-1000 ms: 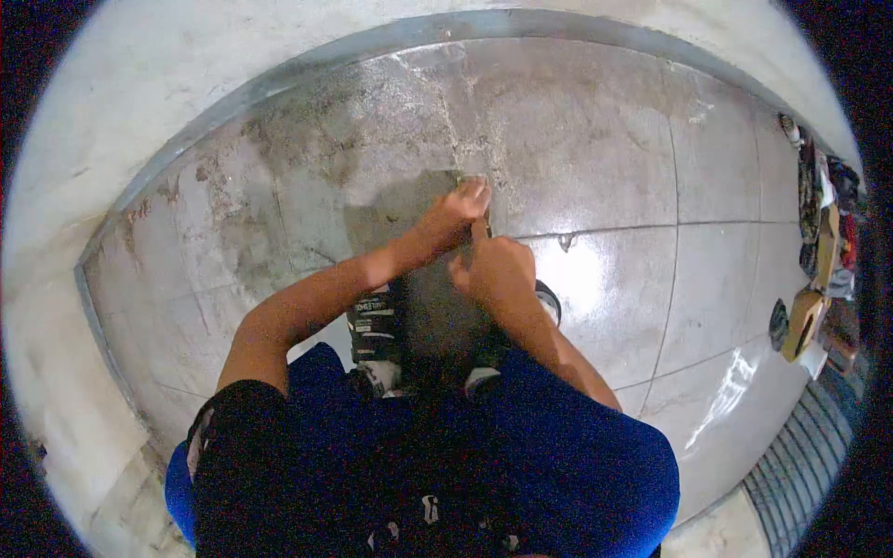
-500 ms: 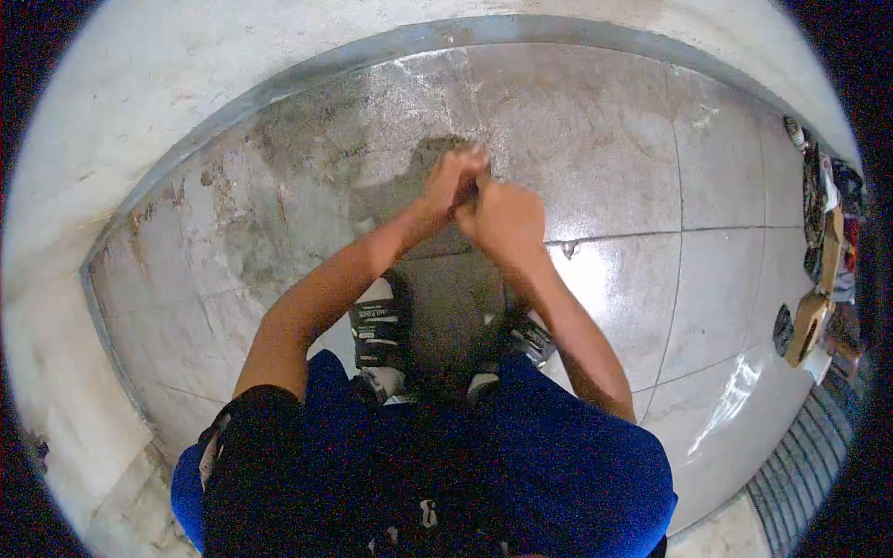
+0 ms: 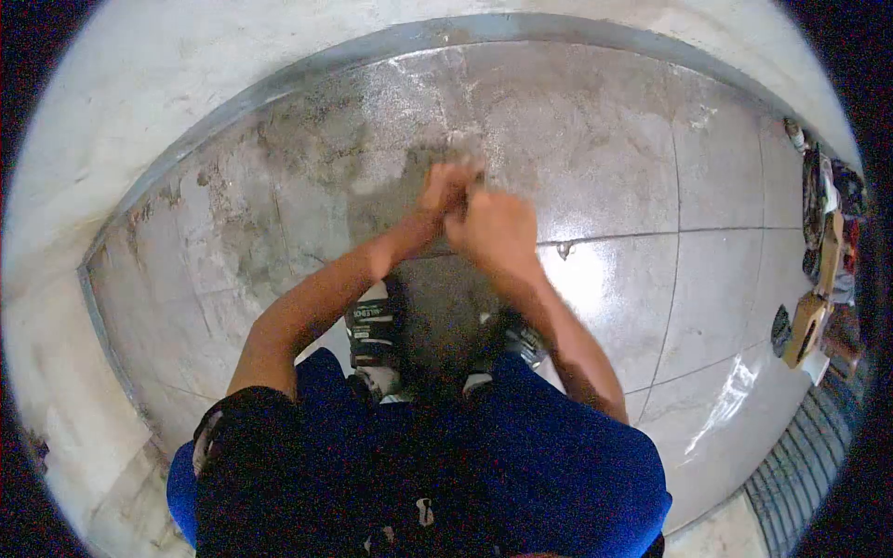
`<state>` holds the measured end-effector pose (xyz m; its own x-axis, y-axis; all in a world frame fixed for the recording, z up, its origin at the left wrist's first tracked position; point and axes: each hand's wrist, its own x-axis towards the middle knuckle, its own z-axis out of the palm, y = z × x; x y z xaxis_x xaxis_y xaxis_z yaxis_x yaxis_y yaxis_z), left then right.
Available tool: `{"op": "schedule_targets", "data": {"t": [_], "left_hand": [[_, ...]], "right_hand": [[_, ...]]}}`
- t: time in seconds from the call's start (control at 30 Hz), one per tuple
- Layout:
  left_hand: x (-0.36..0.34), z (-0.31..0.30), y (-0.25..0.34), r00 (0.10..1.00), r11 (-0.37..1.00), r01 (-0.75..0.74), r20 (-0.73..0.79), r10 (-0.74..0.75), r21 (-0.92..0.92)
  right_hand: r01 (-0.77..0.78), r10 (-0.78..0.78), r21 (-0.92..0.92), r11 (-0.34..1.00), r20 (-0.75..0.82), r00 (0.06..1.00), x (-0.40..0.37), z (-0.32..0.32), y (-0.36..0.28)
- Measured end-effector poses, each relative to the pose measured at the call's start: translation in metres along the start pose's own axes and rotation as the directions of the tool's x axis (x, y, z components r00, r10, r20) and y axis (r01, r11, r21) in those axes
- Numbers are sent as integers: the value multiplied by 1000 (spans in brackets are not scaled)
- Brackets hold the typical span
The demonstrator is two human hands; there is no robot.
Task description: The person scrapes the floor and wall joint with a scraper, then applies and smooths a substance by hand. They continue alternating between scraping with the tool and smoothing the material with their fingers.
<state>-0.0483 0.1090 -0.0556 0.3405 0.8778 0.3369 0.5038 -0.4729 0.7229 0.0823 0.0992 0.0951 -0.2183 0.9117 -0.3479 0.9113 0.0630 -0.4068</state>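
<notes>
My left hand and my right hand are pressed close together in front of me, above the tiled floor. Both are blurred by motion, with their fingers curled. The left hand's fingers close around a small object that is mostly hidden between the hands, and I cannot make out what it is. My right hand is fisted against the left, its grip hidden. Below the hands a dark damp patch marks the tiles. My two shoes stand on the floor under my arms.
A grey skirting runs along the pale wall ahead and to the left. Several pieces of footwear lie along the right edge. A floor grate sits at the bottom right. My blue shirt fills the lower view.
My hands have risen a little and drawn tighter together, the right closing against the left. They are now more blurred than a second ago, and the small object is less visible.
</notes>
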Motion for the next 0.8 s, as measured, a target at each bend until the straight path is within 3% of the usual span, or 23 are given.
{"op": "schedule_targets", "data": {"t": [0.07,0.1,0.2,0.3,0.37,0.43,0.5,0.6,0.7,0.73,0.8], "left_hand": [[2,-8,21,982,993,36,181,-56,114],[3,-11,25,957,984,46,274,-93,172],[23,-5,-17,963,978,17,260,-71,207],[48,-11,-18,991,986,-90,111,74,143],[14,10,-26,968,974,81,218,-128,213],[4,5,-13,937,962,121,292,-192,247],[5,-4,0,924,976,30,366,-109,215],[38,7,-37,998,986,-2,61,12,-165],[57,-10,-14,986,968,-135,-65,151,213],[60,-14,0,991,982,-72,128,49,175],[70,-16,26,874,988,52,471,-116,146]], "right_hand": [[-63,63,1,998,87,994,-26,13,-7],[-42,41,15,999,56,998,-27,19,-4],[-19,17,56,998,40,999,5,14,3],[72,-69,28,997,-85,994,27,-1,3],[-10,11,52,999,-23,1000,8,3,-4],[-68,67,50,996,22,998,-9,11,-9],[-126,125,26,992,47,991,-19,18,-11],[-72,72,11,997,-90,993,16,19,1],[-5,9,22,1000,-190,982,32,0,9],[-10,24,65,998,-219,975,19,-6,12],[8,33,131,991,-302,953,-9,-21,21]]}}
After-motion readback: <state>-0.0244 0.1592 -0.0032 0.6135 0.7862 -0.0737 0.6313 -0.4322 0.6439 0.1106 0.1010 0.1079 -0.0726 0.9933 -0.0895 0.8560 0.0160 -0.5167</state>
